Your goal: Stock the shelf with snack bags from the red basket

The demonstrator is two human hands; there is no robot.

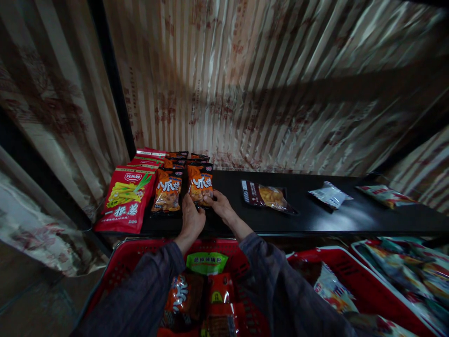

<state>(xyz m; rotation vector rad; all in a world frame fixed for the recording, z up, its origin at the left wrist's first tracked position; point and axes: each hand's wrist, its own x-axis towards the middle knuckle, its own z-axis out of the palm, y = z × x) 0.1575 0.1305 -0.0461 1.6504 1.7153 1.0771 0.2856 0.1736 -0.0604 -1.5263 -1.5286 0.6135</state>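
Note:
An orange and black snack bag (200, 181) stands upright near the front of the black shelf, held at its lower corners between both hands. My left hand (192, 217) grips its lower left corner, and my right hand (221, 206) pinches the lower right one. Just left of it is a matching orange bag (167, 192), with more of the same kind behind both. A large red bag with yellow sticks pictured on it (126, 199) leans at the shelf's left end, in front of other red bags.
On the black shelf (224, 223) lie a brown bag (270, 196), a silvery bag (330, 194) and a red-green bag (386, 195). Below are a red basket (119, 262) of snacks and more baskets at right. A dark post (112, 70) rises behind the red bags.

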